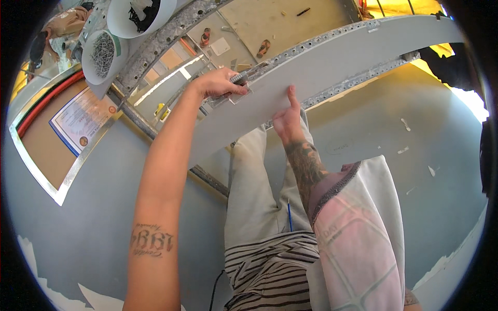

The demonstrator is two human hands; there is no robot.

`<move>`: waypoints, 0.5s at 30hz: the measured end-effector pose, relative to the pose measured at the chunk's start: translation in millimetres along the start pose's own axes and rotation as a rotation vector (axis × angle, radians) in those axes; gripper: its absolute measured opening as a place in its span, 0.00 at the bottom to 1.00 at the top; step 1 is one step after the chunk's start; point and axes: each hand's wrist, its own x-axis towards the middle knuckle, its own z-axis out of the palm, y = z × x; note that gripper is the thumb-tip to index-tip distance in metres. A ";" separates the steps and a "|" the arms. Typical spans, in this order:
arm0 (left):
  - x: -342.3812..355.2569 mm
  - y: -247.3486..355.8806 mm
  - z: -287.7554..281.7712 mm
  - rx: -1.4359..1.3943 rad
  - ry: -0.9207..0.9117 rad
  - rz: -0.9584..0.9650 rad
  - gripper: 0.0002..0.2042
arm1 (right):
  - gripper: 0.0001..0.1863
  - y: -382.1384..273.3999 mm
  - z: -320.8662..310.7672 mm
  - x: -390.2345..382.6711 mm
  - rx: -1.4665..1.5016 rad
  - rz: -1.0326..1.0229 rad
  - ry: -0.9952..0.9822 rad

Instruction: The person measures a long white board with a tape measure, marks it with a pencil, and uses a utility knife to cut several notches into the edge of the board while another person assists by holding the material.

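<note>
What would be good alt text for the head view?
A person's left hand is at the upper edge of a long grey panel, while the right hand, thumb pointing up, rests against its lower part. Pale trousers show below; a white tub of small metal pieces is at upper left.

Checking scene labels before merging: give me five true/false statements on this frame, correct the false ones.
1. The right hand has its thumb stretched out. True.
2. The white container with silvery fasteners is at the picture's upper left. True.
3. The left hand is inside that white container. False: it is at the upper edge of the grey panel.
4. A perforated metal strip shows along the grey panel's lower edge. True.
5. The thin blue stick is in the right hand. False: it is apart from both hands, against the pale trousers.
</note>
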 end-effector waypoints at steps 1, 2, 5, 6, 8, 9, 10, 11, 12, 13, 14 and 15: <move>-1.3 3.3 2.8 -0.078 -0.042 -0.063 0.14 | 0.34 -1.7 -5.1 -0.4 -0.002 -0.005 0.005; -1.1 7.6 5.4 -0.156 -0.085 -0.127 0.13 | 0.34 -3.0 -10.4 -1.6 -0.004 -0.008 0.008; 0.7 -8.6 10.2 -0.265 -0.022 -0.098 0.14 | 0.34 2.5 -11.7 -1.1 0.000 0.006 0.006; 3.4 -7.2 12.0 -0.268 -0.026 -0.098 0.14 | 0.34 1.8 -14.0 -0.4 -0.006 0.008 0.016; 9.2 -3.8 14.5 -0.284 -0.089 -0.043 0.16 | 0.33 -0.6 -18.3 1.1 -0.004 0.007 0.014; 10.1 -6.7 13.2 -0.285 -0.087 -0.046 0.16 | 0.32 -0.4 -16.6 0.8 0.003 0.011 0.004; 10.4 -9.7 11.6 -0.249 -0.096 -0.090 0.16 | 0.32 0.4 -14.9 -0.3 0.004 0.015 0.003; 9.9 -13.0 10.4 -0.212 -0.104 -0.135 0.16 | 0.30 1.6 -13.1 -2.1 0.000 0.026 0.009; 10.6 -10.1 12.9 -0.215 -0.109 -0.134 0.16 | 0.29 0.4 -16.0 -2.5 -0.007 0.029 0.023; 11.0 -7.3 15.9 -0.182 -0.097 -0.133 0.16 | 0.29 -0.9 -18.4 -2.1 -0.009 0.028 0.027; 11.6 -4.3 19.0 -0.148 -0.083 -0.133 0.17 | 0.28 -2.1 -20.5 -1.4 0.000 0.019 0.026; 15.1 -10.9 24.7 -0.145 -0.080 -0.133 0.17 | 0.28 -1.0 -20.8 0.7 0.012 0.011 0.017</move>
